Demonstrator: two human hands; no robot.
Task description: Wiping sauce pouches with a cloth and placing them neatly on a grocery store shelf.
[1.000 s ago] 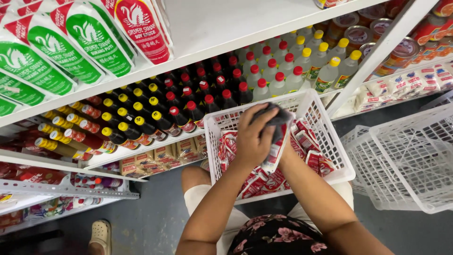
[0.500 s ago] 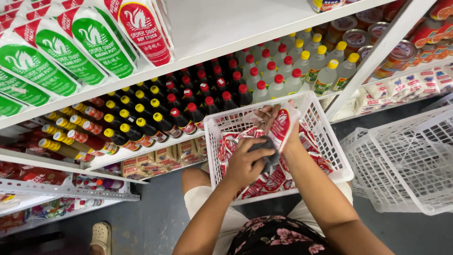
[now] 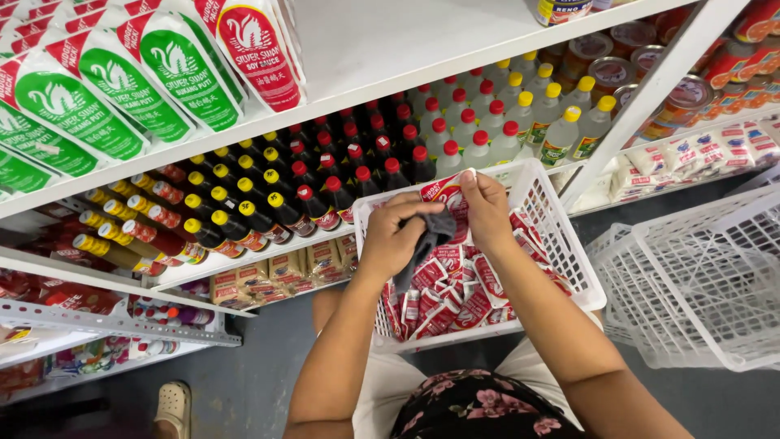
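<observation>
Left hand (image 3: 396,234) curled shut around a dark grey cloth (image 3: 429,236), fingers folded over its upper end, the rest of the cloth hanging down toward the packets below. Right hand (image 3: 487,210) just beside it, fingers pinched on a red-and-white sachet (image 3: 448,195) held upright above the basket, thumb and fingertips closed on its upper edge, cloth pressed against the sachet's face. Both hands raised over a white plastic mesh basket (image 3: 561,244) resting on the lap, filled with many more red-and-white sachets (image 3: 455,293) lying loose in a heap. Just to the right, a second white mesh basket (image 3: 699,284), standing on the grey floor. Ahead, white shelving: a row of dark sauce bottles with red caps (image 3: 357,158), more bottles with yellow caps (image 3: 203,219) to the left, clear bottles with red and yellow caps (image 3: 520,122) to the right. Top shelf lined with green-and-white pouches (image 3: 122,89) and one red-and-white pouch (image 3: 256,49). Small boxed packets (image 3: 268,272) on the low shelf beneath the bottles. Bottom left, a pale sandal (image 3: 172,406) on the floor.
</observation>
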